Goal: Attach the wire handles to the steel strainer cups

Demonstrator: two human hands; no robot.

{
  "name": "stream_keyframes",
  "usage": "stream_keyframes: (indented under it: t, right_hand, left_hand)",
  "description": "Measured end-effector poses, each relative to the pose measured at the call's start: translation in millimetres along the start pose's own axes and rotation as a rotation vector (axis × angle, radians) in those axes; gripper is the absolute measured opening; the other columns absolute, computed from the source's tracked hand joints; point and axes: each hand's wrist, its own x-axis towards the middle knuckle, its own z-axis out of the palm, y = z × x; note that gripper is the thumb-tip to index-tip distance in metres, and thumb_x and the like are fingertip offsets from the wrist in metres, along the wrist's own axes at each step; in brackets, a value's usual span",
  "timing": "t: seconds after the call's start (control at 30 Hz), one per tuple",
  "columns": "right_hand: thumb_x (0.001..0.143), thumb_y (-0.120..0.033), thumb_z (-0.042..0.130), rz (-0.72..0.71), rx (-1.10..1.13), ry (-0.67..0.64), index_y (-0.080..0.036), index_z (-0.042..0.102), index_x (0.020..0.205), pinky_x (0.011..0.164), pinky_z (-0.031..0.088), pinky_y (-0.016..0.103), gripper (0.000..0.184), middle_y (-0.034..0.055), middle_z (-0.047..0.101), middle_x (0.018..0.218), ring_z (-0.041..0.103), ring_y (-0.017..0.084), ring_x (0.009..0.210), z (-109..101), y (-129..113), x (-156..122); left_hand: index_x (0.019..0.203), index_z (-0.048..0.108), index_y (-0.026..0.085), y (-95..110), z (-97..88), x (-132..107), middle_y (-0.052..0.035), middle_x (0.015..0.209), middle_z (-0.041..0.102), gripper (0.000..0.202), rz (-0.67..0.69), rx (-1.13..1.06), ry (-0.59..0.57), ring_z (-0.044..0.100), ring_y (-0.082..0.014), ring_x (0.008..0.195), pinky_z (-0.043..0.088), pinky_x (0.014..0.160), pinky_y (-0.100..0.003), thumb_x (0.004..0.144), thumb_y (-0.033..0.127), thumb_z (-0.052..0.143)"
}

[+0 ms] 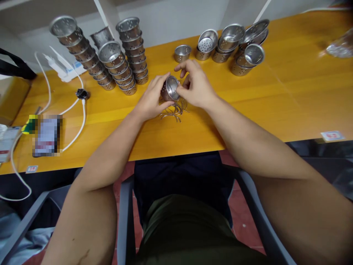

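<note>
A small perforated metal cup [171, 88] is tilted with its mouth toward the right, held by my left hand [151, 97], fingers behind it and thumb in front. My right hand [196, 82] is at the cup's right rim. Its thumb tip meets the rim, the index finger is raised above, and the other fingers curl in. Whatever lies between the right thumb and the curled fingers is too small to make out. Below the cup, several curved thin metal wires [176, 112] lie in a loose pile on the wooden table [176, 140].
Tall leaning stacks of perforated cups [135, 51] stand at the back left. More cups [230, 38], some nested, sit at the back right beside a single cup [182, 53]. A phone [46, 136] and white cables [83, 125] are at left, a plastic bag [342, 44] far right.
</note>
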Motion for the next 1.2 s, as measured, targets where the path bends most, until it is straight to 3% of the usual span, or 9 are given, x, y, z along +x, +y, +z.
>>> stream_keyframes:
  t: [0.1, 0.3, 0.47, 0.63, 0.77, 0.93, 1.0, 1.07, 1.2]
  right_hand:
    - [0.116, -0.066, 0.100, 0.017, 0.021, -0.027, -0.036, 0.074, 0.155, 0.095, 0.079, 0.054, 0.056, 0.0125, 0.077, 0.132, 0.081, 0.039, 0.111, -2.9, -8.5, -1.3]
    - [0.122, -0.084, 0.085, 0.032, 0.065, -0.065, -0.034, 0.077, 0.143, 0.097, 0.076, 0.055, 0.055, 0.0083, 0.070, 0.101, 0.075, 0.038, 0.101, 0.6, -9.9, -2.0]
    - [0.121, -0.094, 0.078, 0.046, 0.067, -0.052, -0.035, 0.078, 0.131, 0.095, 0.076, 0.057, 0.060, 0.0085, 0.070, 0.098, 0.074, 0.039, 0.099, -1.7, -4.5, 1.7]
    - [0.118, -0.108, 0.068, 0.037, 0.200, -0.092, -0.037, 0.072, 0.138, 0.076, 0.070, 0.051, 0.074, 0.0073, 0.077, 0.099, 0.074, 0.035, 0.083, -2.5, 1.6, 3.6]
    - [0.117, -0.116, 0.059, 0.026, 0.297, 0.006, -0.039, 0.062, 0.149, 0.071, 0.065, 0.046, 0.084, 0.0040, 0.080, 0.101, 0.074, 0.030, 0.079, 5.7, -0.1, 3.7]
    - [0.103, -0.121, 0.082, 0.019, 0.498, 0.254, -0.038, 0.060, 0.129, 0.063, 0.059, 0.045, 0.090, -0.0015, 0.077, 0.091, 0.061, 0.024, 0.065, 9.3, -2.2, 10.3]
    - [0.096, -0.120, 0.090, 0.025, 0.525, 0.276, -0.038, 0.062, 0.121, 0.060, 0.057, 0.046, 0.091, -0.0022, 0.075, 0.085, 0.056, 0.024, 0.061, 4.2, 0.7, 12.8]
    - [0.100, -0.113, 0.094, 0.037, 0.491, 0.252, -0.037, 0.065, 0.118, 0.063, 0.060, 0.047, 0.083, -0.0011, 0.075, 0.082, 0.057, 0.025, 0.063, -2.0, 5.8, 13.9]
    - [0.114, -0.079, 0.100, -0.022, 0.279, 0.094, -0.032, 0.076, 0.113, 0.087, 0.071, 0.051, 0.054, 0.0062, 0.081, 0.099, 0.071, 0.029, 0.085, -6.6, 17.6, 11.5]
  left_hand:
    - [0.195, 0.052, 0.031, 0.6, -0.9, -1.3, -0.0232, 0.190, 0.067, 0.123, -0.023, 0.000, 0.005, 0.061, -0.0583, 0.183, 0.041, 0.162, -0.077, 0.104, 0.103, 0.092]
    - [0.192, 0.057, 0.031, 9.6, -4.9, -0.9, -0.0224, 0.190, 0.069, 0.127, -0.028, -0.012, -0.011, 0.063, -0.0580, 0.183, 0.044, 0.162, -0.075, 0.101, 0.115, 0.084]
    - [0.194, 0.055, 0.027, 6.4, -1.9, -2.2, -0.0236, 0.191, 0.068, 0.129, -0.014, -0.015, -0.017, 0.063, -0.0564, 0.184, 0.044, 0.163, -0.073, 0.103, 0.114, 0.081]
    - [0.191, 0.056, 0.027, 4.2, -3.9, -4.2, -0.0250, 0.186, 0.072, 0.118, -0.029, 0.009, 0.007, 0.071, -0.0537, 0.174, 0.052, 0.157, -0.073, 0.108, 0.107, 0.081]
    - [0.187, 0.055, 0.025, -5.7, -6.7, -4.5, -0.0256, 0.180, 0.074, 0.119, -0.023, 0.008, 0.060, 0.073, -0.0527, 0.172, 0.053, 0.155, -0.069, 0.109, 0.112, 0.074]
    - [0.192, 0.044, 0.032, -7.4, -8.7, -4.2, -0.0206, 0.189, 0.067, 0.115, -0.032, 0.045, 0.079, 0.069, -0.0509, 0.177, 0.054, 0.155, -0.068, 0.110, 0.106, 0.074]
    - [0.193, 0.042, 0.037, 3.9, -16.6, -1.2, -0.0175, 0.193, 0.063, 0.111, -0.076, 0.064, 0.103, 0.065, -0.0507, 0.181, 0.054, 0.155, -0.067, 0.109, 0.100, 0.079]
    - [0.192, 0.041, 0.041, 19.3, -32.5, 2.7, -0.0139, 0.196, 0.058, 0.110, -0.128, 0.096, 0.180, 0.053, -0.0504, 0.190, 0.049, 0.160, -0.068, 0.108, 0.098, 0.081]
    - [0.181, 0.050, 0.042, 38.7, -80.4, 4.9, -0.0106, 0.193, 0.053, 0.110, -0.098, 0.249, 0.517, 0.033, -0.0507, 0.195, 0.024, 0.171, -0.070, 0.099, 0.108, 0.083]
